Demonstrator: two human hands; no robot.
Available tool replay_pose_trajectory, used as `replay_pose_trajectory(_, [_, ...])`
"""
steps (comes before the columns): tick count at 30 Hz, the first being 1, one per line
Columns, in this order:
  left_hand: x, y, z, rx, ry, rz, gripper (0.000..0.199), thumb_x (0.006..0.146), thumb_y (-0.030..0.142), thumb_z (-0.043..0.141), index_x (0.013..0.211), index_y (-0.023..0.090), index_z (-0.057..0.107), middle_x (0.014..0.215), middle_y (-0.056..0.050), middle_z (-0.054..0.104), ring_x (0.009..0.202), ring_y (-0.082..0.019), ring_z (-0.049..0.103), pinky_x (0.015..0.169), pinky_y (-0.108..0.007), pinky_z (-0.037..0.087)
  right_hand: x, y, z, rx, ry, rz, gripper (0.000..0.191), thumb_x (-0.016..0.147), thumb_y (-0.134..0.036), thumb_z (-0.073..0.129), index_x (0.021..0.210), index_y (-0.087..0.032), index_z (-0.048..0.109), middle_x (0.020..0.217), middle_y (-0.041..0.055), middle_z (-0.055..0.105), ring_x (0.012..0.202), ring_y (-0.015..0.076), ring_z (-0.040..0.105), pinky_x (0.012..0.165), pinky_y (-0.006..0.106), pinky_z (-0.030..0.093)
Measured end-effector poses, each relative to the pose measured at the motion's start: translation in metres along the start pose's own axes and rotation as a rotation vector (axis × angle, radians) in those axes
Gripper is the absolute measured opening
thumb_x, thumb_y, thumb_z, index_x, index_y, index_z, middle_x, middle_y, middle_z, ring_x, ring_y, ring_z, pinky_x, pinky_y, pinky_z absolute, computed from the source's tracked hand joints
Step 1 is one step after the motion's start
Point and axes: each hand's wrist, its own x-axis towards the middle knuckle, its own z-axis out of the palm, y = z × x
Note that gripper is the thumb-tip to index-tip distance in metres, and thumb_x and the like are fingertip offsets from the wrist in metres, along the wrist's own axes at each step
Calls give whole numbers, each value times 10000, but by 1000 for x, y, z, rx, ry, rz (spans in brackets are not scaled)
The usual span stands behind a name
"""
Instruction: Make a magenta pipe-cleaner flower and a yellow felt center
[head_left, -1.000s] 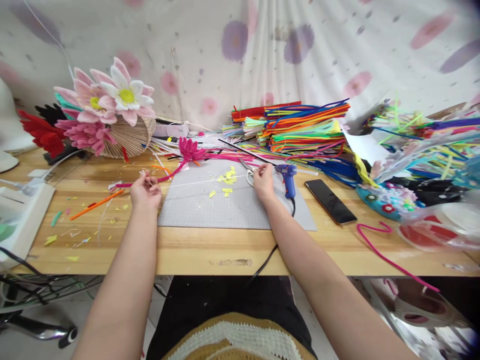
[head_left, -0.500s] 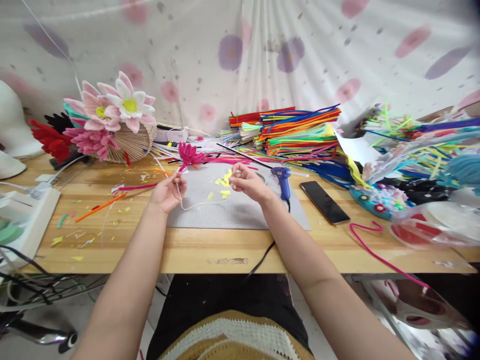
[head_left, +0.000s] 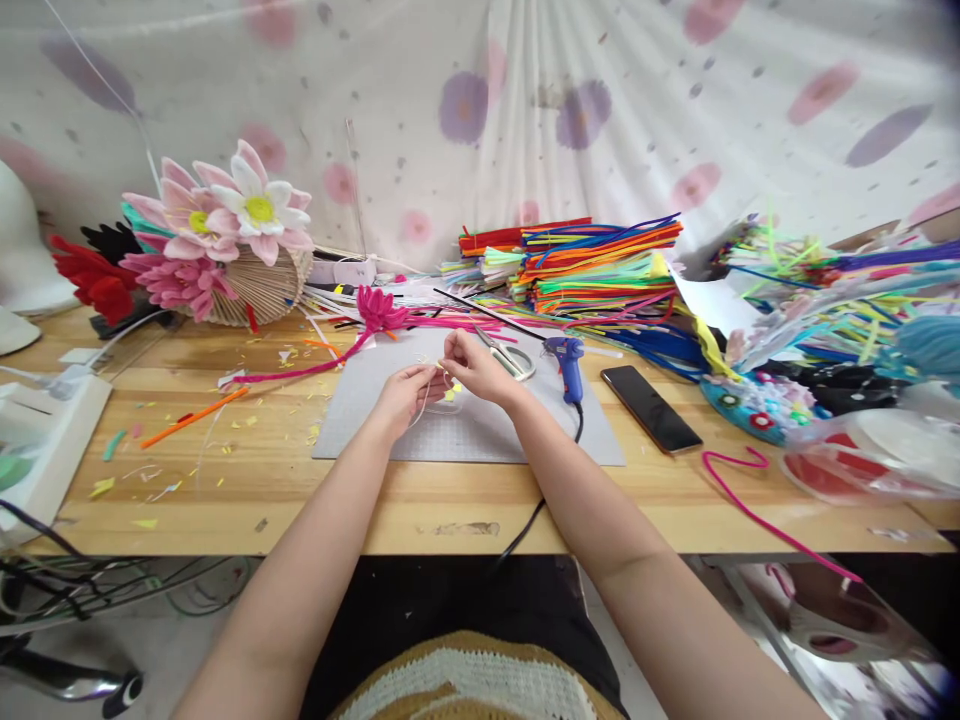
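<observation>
Over the grey mat (head_left: 480,440), my left hand (head_left: 409,392) is closed on a thin white cord (head_left: 420,412), which curves below the fingers. My right hand (head_left: 474,368) meets it fingertip to fingertip, pinching something too small to make out, perhaps part of the cord. Yellow scraps (head_left: 453,393) lie on the mat beneath the hands. Behind my left hand rests a magenta fuzzy flower (head_left: 381,311) with a long stem. Scissors (head_left: 510,358) lie just beyond my right hand, and a blue glue gun (head_left: 570,370) is to their right.
A black phone (head_left: 651,408) lies right of the mat, with a bent pink stem (head_left: 750,515) beyond it. Bundles of colourful pipe cleaners (head_left: 600,262) line the back. Fluffy flowers (head_left: 259,208) stand at the back left; an orange stick (head_left: 193,418) lies on the left.
My left hand has moved right, away from the magenta flower, and the two hands now meet. The white cord has come along. More of the scissors shows behind my right hand.
</observation>
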Motion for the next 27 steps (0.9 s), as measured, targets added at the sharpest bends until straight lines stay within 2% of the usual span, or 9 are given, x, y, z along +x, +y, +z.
replay_pose_trajectory(5, [-3, -6, 0, -29, -3, 3, 64, 723, 171, 625, 711, 110, 610, 669, -65, 673, 655, -148, 653, 707, -301, 505, -1, 8, 6, -13, 2, -28, 101, 790, -206, 436, 814, -224, 340, 614, -68, 422, 550, 92, 439, 570, 223, 350])
replay_pose_trajectory(12, [-9, -7, -6, 56, 24, -28, 96, 699, 210, 653, 715, 118, 632, 586, -47, 633, 570, -126, 614, 579, -247, 487, -1, 14, 12, 62, 4, -53, 107, 788, -212, 452, 815, -221, 349, 599, -74, 368, 535, 89, 367, 542, 218, 303])
replay_pose_trajectory(14, [-9, -7, -7, 84, 34, -43, 126, 677, 234, 674, 725, 122, 643, 611, -54, 641, 558, -118, 603, 494, -205, 441, -3, 13, 13, 52, 1, -42, 100, 793, -214, 449, 822, -221, 353, 598, -75, 367, 536, 89, 369, 548, 221, 305])
replay_pose_trajectory(17, [-8, -7, -8, 119, 28, -38, 159, 654, 252, 684, 740, 121, 655, 677, -68, 660, 462, -66, 522, 349, -156, 263, -5, 12, 14, 21, 5, -44, 97, 799, -205, 442, 843, -218, 356, 606, -74, 389, 541, 86, 390, 555, 222, 316])
replay_pose_trajectory(19, [-8, -6, -8, 139, 11, -25, 172, 653, 260, 677, 742, 114, 659, 688, -70, 659, 399, -30, 430, 324, -156, 164, -5, 13, 15, 12, 19, -68, 104, 799, -198, 440, 863, -213, 359, 611, -72, 418, 543, 85, 408, 561, 227, 328])
replay_pose_trajectory(23, [-10, -5, -7, 170, -1, -10, 202, 639, 281, 679, 727, 101, 658, 611, -38, 607, 377, -7, 345, 342, -156, 145, -4, 16, 18, 16, 31, -114, 115, 793, -190, 443, 874, -207, 363, 603, -66, 469, 549, 91, 451, 569, 239, 346])
replay_pose_trajectory(27, [-10, -5, -8, 192, -10, -5, 235, 603, 310, 698, 698, 100, 655, 523, 20, 491, 368, 2, 286, 357, -165, 122, -5, 15, 19, 59, 27, -97, 114, 791, -195, 450, 867, -203, 364, 607, -59, 484, 567, 95, 511, 575, 241, 372])
